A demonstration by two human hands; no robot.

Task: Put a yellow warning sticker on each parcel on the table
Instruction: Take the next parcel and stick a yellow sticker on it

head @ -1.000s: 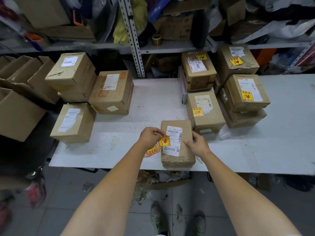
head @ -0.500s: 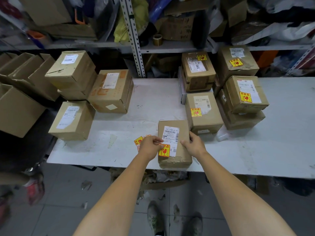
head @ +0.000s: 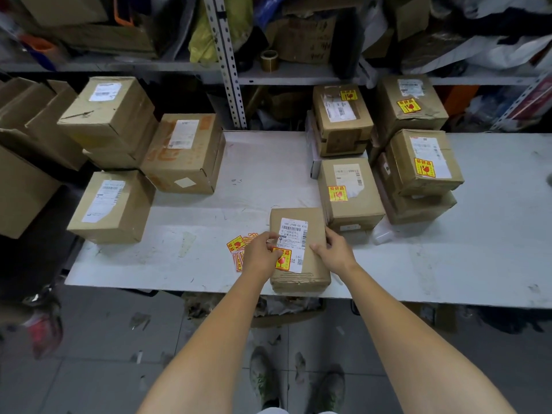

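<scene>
- Storeroom: cluttered shelving runs behind and beyond both hands; white counter carries all the work.
- Empty cartons are stacked far out past the left hand, off the counter's end. Not in the way.
- Bare parcels: three boxes beyond and left of the left hand, white labels only, no yellow showing. These look like the remaining work.
- Stickered parcels: four visible beyond and right of the right hand, each with a yellow mark on top. A lower parcel sits under one of them, top hidden, so I can't tell its status.
- Current parcel sits between the hands at the counter's near edge.
- Left hand: fingers bent, lying over the parcel's left edge and the sticker's left side. Pinching or pressing, can't tell.
- Right hand: loose hold on the parcel's right edge, thumb on top, fingers over the side.
- Loose stickers: fanned on the counter just left of the left hand, within easy reach.
- Yellow sticker: on the current parcel, overlapping the white label's lower left corner and partly under the left hand. Looks placed, probably being smoothed.
- Tape roll is on the shelf straight ahead, irrelevant.
- Judgement: past halfway, with nothing blocking the reach to the left group.
</scene>
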